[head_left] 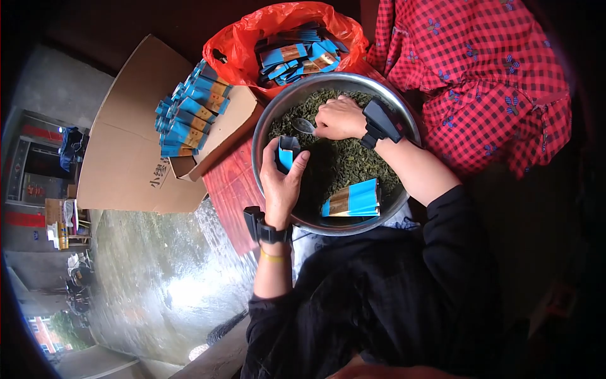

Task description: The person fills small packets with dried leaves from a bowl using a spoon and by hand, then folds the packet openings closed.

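My left hand [279, 183] holds a small blue box [286, 155] upright, its top end open, over the left side of a wide metal basin [263, 120]. Dried green leaves [360, 159], looking like loose tea, fill much of the basin. Closed around the handle of a metal spoon [303, 126], my right hand [341, 118] is low over the leaves near the far side. The spoon's bowl points toward the blue box. A stack of flat blue and gold boxes [353, 199] lies on the leaves at the basin's near side.
A red plastic bag [230, 47] behind the basin holds many flat blue boxes. To the left, a cardboard carton [136, 139] carries rows of filled-out blue boxes [196, 114]. Red checked cloth [473, 76] hangs at the right. A reddish wooden surface [235, 189] lies under the basin.
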The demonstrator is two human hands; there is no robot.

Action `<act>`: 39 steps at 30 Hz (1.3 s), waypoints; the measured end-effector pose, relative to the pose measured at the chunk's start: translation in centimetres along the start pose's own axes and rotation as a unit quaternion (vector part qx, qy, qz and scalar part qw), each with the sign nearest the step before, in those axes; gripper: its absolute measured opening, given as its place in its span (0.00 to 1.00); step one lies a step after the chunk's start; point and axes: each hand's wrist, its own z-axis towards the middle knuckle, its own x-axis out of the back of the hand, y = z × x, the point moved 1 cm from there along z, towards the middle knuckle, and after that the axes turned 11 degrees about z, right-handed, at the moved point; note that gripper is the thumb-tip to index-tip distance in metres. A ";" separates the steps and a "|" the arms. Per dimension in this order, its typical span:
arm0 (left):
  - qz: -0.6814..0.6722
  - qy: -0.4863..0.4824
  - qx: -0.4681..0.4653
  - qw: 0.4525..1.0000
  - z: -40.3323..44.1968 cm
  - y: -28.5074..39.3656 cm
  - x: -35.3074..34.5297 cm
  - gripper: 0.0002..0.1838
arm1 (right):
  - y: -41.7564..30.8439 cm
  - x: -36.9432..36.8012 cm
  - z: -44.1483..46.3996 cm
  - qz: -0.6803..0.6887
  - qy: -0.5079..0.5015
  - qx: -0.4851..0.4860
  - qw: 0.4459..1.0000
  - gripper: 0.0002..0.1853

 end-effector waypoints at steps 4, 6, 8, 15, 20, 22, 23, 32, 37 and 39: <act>0.005 0.002 -0.012 1.000 0.1 0.0 0.0 0.31 | -0.2 -0.4 -0.1 -0.059 0.019 0.057 0.996 0.10; 0.005 -0.005 -0.007 1.000 0.1 0.0 0.0 0.31 | -0.4 -0.2 0.3 -0.022 -0.013 -0.007 1.000 0.10; -0.001 0.004 -0.003 1.000 0.0 0.0 0.0 0.31 | -0.3 0.6 -0.2 0.035 0.022 -0.003 0.999 0.09; -0.009 0.004 0.002 1.000 0.1 0.0 0.0 0.30 | 0.1 1.8 0.2 0.229 0.136 -0.022 0.964 0.10; 0.014 0.005 0.001 1.000 0.1 0.2 0.1 0.30 | -1.1 0.7 0.8 0.337 0.086 0.061 0.936 0.12; 0.008 0.011 -0.009 1.000 0.2 0.1 -0.1 0.29 | -1.3 0.0 1.0 0.268 0.119 0.103 0.950 0.13; 0.002 0.019 -0.019 1.000 0.2 0.1 -0.1 0.29 | -1.1 -0.1 1.0 0.268 0.120 0.102 0.950 0.13; 0.014 -0.002 0.000 1.000 0.2 0.1 0.1 0.29 | -0.2 1.4 0.7 0.101 0.208 0.015 0.973 0.13; 0.014 0.011 -0.008 1.000 0.2 -0.1 -0.1 0.30 | 0.2 -0.6 1.9 0.212 0.123 0.064 0.967 0.15; 0.020 0.010 -0.007 1.000 0.2 -0.1 0.0 0.30 | 0.5 0.0 2.1 0.321 0.100 -0.002 0.942 0.16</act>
